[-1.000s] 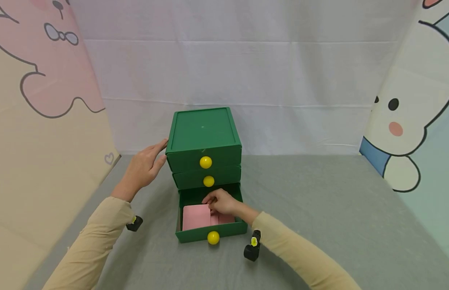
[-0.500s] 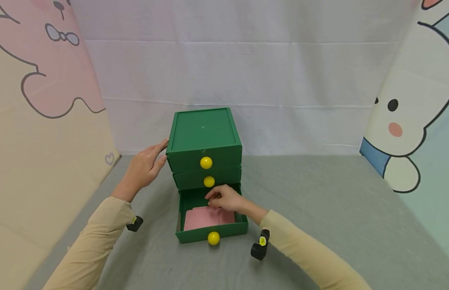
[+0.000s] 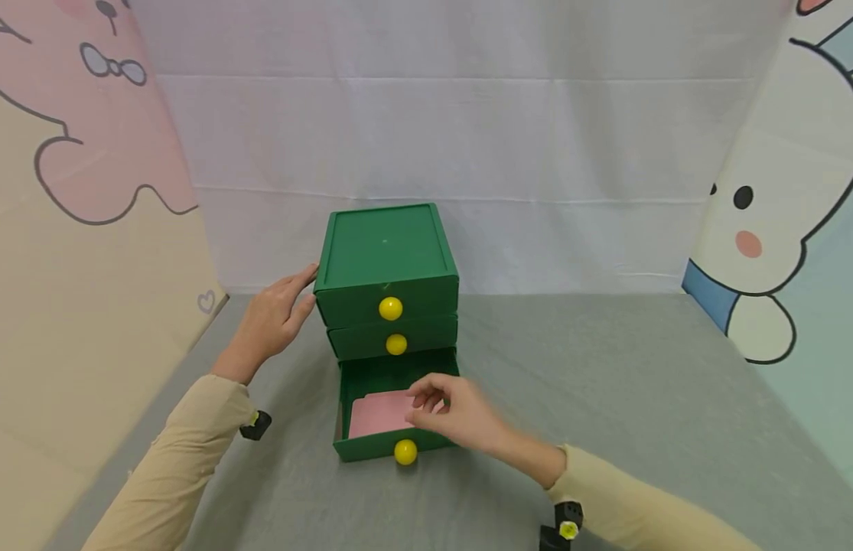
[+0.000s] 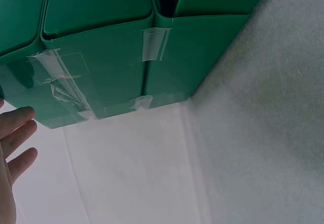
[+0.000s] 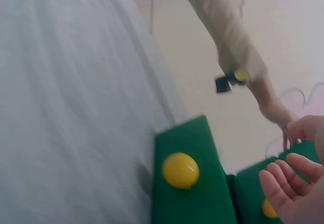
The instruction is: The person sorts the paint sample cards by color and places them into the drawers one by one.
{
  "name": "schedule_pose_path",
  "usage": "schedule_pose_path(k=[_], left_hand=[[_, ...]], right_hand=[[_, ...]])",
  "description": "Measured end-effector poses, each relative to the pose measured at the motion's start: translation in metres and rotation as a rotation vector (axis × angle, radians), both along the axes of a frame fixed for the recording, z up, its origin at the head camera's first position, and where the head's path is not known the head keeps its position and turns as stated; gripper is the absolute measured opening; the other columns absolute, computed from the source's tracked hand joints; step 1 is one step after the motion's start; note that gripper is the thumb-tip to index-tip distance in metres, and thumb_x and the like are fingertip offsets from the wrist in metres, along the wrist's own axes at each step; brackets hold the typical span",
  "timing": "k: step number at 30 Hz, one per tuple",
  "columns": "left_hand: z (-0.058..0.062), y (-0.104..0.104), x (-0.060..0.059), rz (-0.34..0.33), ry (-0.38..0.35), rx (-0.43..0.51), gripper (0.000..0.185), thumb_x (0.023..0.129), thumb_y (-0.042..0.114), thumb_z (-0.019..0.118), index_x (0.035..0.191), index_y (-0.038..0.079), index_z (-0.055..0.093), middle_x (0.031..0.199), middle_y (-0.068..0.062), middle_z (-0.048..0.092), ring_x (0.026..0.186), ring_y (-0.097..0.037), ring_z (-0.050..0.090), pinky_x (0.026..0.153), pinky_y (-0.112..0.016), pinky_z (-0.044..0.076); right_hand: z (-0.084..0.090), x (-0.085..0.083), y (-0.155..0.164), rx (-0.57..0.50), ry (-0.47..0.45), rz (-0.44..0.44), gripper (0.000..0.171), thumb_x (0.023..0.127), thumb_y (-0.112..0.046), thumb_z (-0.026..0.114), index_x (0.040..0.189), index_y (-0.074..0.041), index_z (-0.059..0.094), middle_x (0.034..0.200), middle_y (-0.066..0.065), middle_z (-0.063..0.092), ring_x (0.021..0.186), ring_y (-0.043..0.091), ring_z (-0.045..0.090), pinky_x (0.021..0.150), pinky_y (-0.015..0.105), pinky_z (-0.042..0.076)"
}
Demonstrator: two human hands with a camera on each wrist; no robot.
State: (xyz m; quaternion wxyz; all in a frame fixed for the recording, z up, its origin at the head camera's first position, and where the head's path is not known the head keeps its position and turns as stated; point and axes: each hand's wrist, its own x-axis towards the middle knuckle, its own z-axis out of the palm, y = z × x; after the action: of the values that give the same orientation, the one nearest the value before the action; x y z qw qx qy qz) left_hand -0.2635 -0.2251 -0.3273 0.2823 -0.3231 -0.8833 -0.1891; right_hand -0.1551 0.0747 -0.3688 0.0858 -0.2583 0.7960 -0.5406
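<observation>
A green three-tier drawer cabinet point(image 3: 386, 246) with yellow ball knobs stands on the grey cloth. Its bottom drawer point(image 3: 360, 450) is pulled out and holds flat pink pieces point(image 3: 379, 412) with rounded corners; their kind is unclear. Over the drawer's right front, my right hand point(image 3: 467, 417) hovers with loosely bent fingers and nothing visible in them, covering part of the pink pieces. My left hand point(image 3: 266, 323) touches the cabinet's upper left side, fingers extended. In the left wrist view, the left hand's fingers point(image 4: 19, 139) lie beside the taped cabinet wall point(image 4: 109, 77).
Grey cloth point(image 3: 605, 398) covers the table around the cabinet. A white curtain point(image 3: 502, 145) hangs behind it. Printed cartoon panels flank both sides. The upper two drawers, each with a yellow knob point(image 3: 391, 308), are pushed in.
My right hand has drawn back from inside the bottom drawer, toward the right and the front. The left pink piece lies lower and flatter than a second ago. My left hand stays put.
</observation>
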Motion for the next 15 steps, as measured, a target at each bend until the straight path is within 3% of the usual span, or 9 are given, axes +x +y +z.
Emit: schedule_pose_path(k=[7, 12, 15], left_hand=[[-0.001, 0.0, -0.001, -0.003, 0.002, 0.004, 0.05, 0.099, 0.031, 0.036, 0.136, -0.002, 0.039, 0.124, -0.022, 0.053, 0.112, -0.038, 0.05, 0.09, -0.054, 0.04], [-0.001, -0.001, -0.001, 0.001, 0.005, 0.01, 0.05, 0.099, 0.031, 0.035, 0.135, -0.003, 0.039, 0.123, -0.021, 0.054, 0.111, -0.038, 0.05, 0.089, -0.054, 0.04], [-0.001, 0.0, 0.0, 0.002, 0.007, 0.008, 0.05, 0.099, 0.031, 0.036, 0.135, -0.003, 0.04, 0.123, -0.021, 0.054, 0.111, -0.038, 0.05, 0.088, -0.054, 0.041]], right_hand=[[-0.025, 0.037, 0.001, -0.001, -0.09, -0.018, 0.022, 0.081, -0.018, 0.068, 0.096, -0.003, 0.064, 0.089, 0.007, 0.062, 0.07, 0.007, 0.054, 0.061, 0.022, 0.05], [-0.049, 0.045, -0.002, 0.007, -0.186, -0.051, 0.022, 0.079, -0.016, 0.07, 0.093, -0.001, 0.063, 0.083, 0.002, 0.061, 0.065, 0.007, 0.054, 0.055, 0.019, 0.047], [-0.06, 0.046, -0.006, -0.008, -0.225, -0.118, 0.022, 0.079, -0.014, 0.07, 0.094, 0.0, 0.062, 0.084, 0.002, 0.061, 0.065, 0.008, 0.055, 0.053, 0.019, 0.047]])
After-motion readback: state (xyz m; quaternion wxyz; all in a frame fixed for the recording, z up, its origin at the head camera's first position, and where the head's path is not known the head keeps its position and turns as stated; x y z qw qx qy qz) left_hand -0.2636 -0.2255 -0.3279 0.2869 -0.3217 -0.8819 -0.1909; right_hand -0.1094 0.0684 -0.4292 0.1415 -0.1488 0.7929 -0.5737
